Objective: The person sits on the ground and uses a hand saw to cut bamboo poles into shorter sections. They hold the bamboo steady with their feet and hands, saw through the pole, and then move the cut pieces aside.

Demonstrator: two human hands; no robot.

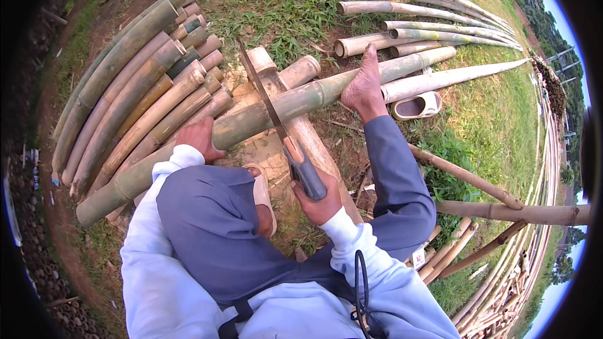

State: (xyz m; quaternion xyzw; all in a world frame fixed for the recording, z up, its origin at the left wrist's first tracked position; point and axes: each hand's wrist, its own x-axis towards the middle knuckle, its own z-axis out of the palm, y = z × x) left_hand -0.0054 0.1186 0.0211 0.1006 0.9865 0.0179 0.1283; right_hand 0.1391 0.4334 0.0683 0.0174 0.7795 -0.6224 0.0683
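Note:
A thick green-brown bamboo pole (251,117) runs from lower left to upper right in front of me, lying across a bamboo support (314,144). My right hand (319,199) is closed round the dark handle of a handsaw (268,102), whose long blade crosses the pole near its middle. How deep the teeth sit in the bamboo I cannot tell. Left of the saw, my left hand (200,138) grips the pole from above, thumb on the near side. My bare right foot (366,85) presses on the pole's far right part.
Several cut bamboo lengths (135,81) are piled at the left. Long bamboo poles (440,9) lie on the grass at the upper right. An empty sandal (417,106) rests beside my bare foot. A bamboo frame (502,210) stands at the right, with thinner pieces (452,251) below it.

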